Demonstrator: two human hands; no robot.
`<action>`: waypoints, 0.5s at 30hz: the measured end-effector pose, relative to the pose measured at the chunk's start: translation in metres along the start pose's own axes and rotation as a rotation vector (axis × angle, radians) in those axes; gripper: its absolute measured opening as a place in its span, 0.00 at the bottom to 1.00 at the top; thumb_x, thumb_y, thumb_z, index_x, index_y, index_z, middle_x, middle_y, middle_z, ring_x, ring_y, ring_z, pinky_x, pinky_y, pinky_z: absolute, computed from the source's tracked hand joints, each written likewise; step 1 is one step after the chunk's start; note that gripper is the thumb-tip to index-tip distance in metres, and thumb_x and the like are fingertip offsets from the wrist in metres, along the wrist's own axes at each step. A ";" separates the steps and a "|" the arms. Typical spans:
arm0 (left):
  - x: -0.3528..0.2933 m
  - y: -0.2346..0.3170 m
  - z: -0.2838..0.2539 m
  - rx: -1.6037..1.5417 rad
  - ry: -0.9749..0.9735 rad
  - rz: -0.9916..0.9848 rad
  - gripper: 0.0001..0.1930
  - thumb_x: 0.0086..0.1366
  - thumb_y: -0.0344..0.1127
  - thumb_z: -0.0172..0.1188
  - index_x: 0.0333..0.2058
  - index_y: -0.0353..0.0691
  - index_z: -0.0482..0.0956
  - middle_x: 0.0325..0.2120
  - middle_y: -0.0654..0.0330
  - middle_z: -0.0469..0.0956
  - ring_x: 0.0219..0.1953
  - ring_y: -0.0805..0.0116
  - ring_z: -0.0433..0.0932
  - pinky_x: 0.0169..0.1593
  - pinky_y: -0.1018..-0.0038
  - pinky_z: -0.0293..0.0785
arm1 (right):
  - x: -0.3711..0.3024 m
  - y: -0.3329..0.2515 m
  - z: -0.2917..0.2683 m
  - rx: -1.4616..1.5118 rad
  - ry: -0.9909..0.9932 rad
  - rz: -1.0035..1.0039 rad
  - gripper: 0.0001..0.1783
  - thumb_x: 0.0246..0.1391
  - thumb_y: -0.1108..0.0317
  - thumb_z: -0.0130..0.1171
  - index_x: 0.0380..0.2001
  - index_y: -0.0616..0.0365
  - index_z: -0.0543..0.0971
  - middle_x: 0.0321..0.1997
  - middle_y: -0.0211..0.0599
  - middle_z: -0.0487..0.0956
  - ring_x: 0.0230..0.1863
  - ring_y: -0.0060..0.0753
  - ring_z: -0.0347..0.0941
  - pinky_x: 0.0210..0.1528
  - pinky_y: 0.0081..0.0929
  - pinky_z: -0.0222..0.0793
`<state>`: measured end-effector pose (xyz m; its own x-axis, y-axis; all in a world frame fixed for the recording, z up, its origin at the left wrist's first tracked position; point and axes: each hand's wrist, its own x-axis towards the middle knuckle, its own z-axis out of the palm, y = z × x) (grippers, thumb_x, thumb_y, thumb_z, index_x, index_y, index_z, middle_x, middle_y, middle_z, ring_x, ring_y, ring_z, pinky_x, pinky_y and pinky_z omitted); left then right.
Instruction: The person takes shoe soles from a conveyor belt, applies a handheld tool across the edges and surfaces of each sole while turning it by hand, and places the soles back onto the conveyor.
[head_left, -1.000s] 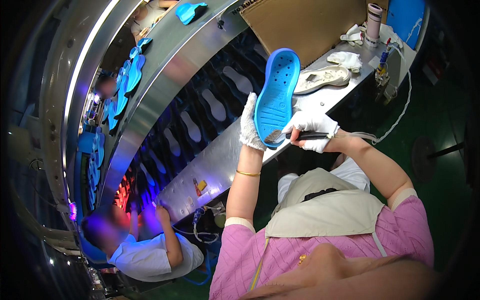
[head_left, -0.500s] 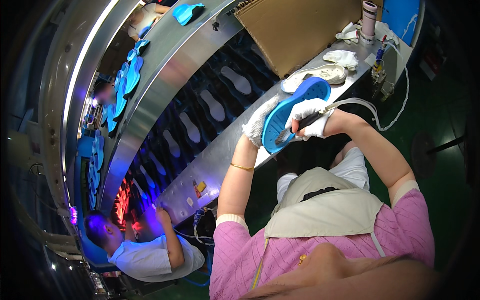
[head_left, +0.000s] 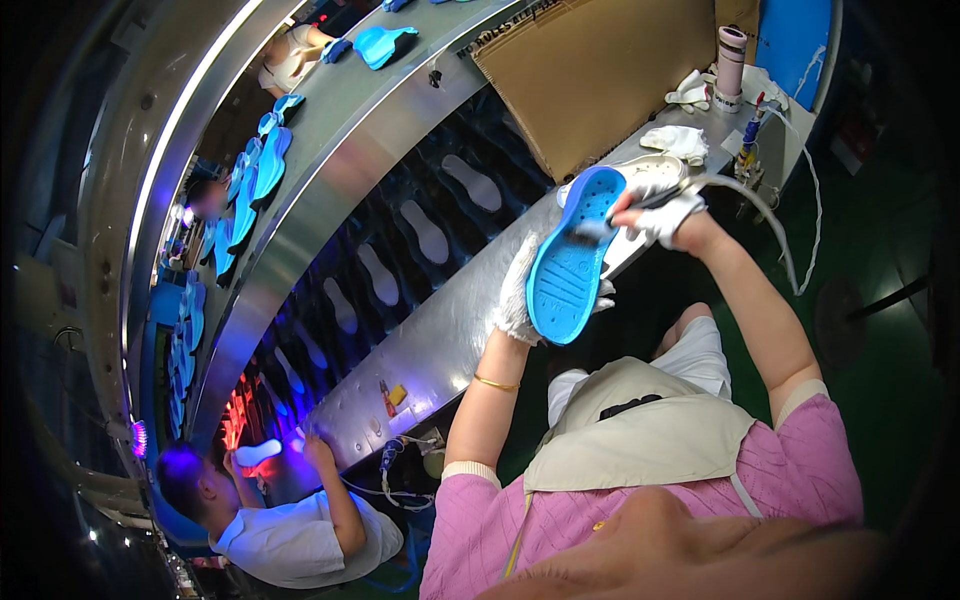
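My left hand [head_left: 516, 297], in a white knit glove, grips a blue shoe sole [head_left: 563, 292] by its edge and underside. The sole's inner face, with grooves and small holes, is turned up toward me. My right hand [head_left: 668, 217], in a white glove with bare fingertips, is closed around a brush [head_left: 596, 230] fed by a pale hose [head_left: 752, 198]. Its blurred bristles lie over the middle of the sole. Behind the sole, a white shoe piece [head_left: 650, 170] rests on the metal ledge [head_left: 465, 330], partly covered.
White soles [head_left: 424, 231] lie on a dark conveyor beyond the ledge. Blue soles [head_left: 268, 165] line an upper belt. A cardboard sheet [head_left: 610, 70], a pink bottle [head_left: 731, 65] and white gloves [head_left: 677, 143] are at the back right. A co-worker [head_left: 300, 530] works at lower left.
The brush has moved from the sole's near end up to its middle, and my right hand has shifted right. The sole has turned more upright and dropped slightly. The co-worker now handles a glowing white sole.
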<state>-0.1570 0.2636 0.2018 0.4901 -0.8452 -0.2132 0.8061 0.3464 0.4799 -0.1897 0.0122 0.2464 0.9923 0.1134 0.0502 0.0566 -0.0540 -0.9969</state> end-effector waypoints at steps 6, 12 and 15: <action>-0.008 -0.009 0.000 -0.109 -0.050 0.095 0.39 0.69 0.64 0.38 0.64 0.36 0.59 0.55 0.37 0.70 0.50 0.33 0.75 0.51 0.37 0.72 | -0.001 0.012 0.010 0.194 0.246 -0.080 0.06 0.51 0.81 0.64 0.32 0.58 0.80 0.30 0.29 0.79 0.34 0.20 0.76 0.38 0.18 0.73; -0.006 -0.001 0.000 -0.008 0.171 0.210 0.37 0.69 0.64 0.38 0.63 0.38 0.62 0.51 0.43 0.74 0.44 0.39 0.79 0.45 0.40 0.78 | -0.027 0.014 0.040 0.044 -0.021 -0.250 0.10 0.46 0.84 0.65 0.32 0.59 0.79 0.36 0.33 0.80 0.39 0.24 0.76 0.43 0.24 0.74; -0.006 0.000 -0.001 0.065 0.172 0.269 0.36 0.70 0.63 0.39 0.60 0.35 0.64 0.49 0.45 0.75 0.41 0.48 0.81 0.45 0.52 0.81 | -0.020 0.004 0.040 -0.377 0.025 -0.649 0.13 0.44 0.86 0.63 0.32 0.58 0.79 0.33 0.36 0.79 0.39 0.33 0.76 0.41 0.27 0.73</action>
<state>-0.1595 0.2694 0.2023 0.7359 -0.6437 -0.2098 0.6200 0.5164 0.5907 -0.2141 0.0498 0.2385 0.7490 0.2158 0.6265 0.6604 -0.3209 -0.6789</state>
